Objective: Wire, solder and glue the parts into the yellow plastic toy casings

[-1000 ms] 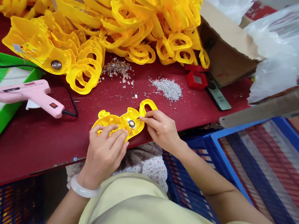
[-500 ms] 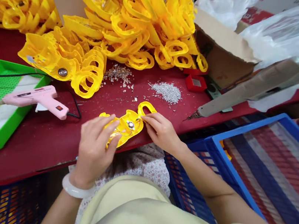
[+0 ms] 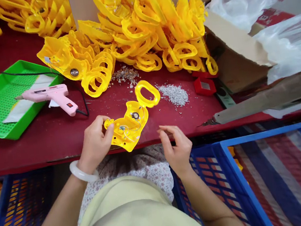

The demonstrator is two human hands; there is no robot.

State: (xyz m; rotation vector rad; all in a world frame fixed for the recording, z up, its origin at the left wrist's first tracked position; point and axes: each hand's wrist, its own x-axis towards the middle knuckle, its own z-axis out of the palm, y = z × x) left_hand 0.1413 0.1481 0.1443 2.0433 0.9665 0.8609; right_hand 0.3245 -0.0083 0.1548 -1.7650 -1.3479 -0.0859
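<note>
My left hand (image 3: 96,141) grips a yellow plastic shell half (image 3: 140,120) by its left end, thumb on top. The shell lies open side up at the table's front edge, its oval loop handle (image 3: 153,103) pointing away to the right. Inside are a round metal disc (image 3: 135,115), a small green circuit board (image 3: 122,127) and thin wires. To the right of the shell and apart from it, my right hand (image 3: 177,148) is closed, thumb and fingertips drawn together. Whatever they may pinch is too small to make out.
Beyond the shell lie silver screws (image 3: 175,94) and small loose parts (image 3: 125,76). A pink glue gun (image 3: 51,93) rests across a green tray (image 3: 8,132). Yellow shells (image 3: 138,31) are heaped behind. An electric screwdriver (image 3: 251,103) points in from the right, above a blue crate (image 3: 263,133).
My left hand has closed on the shell's left end, and the shell is turned with its handle further away. My right hand has come off the shell, back and to the right.
</note>
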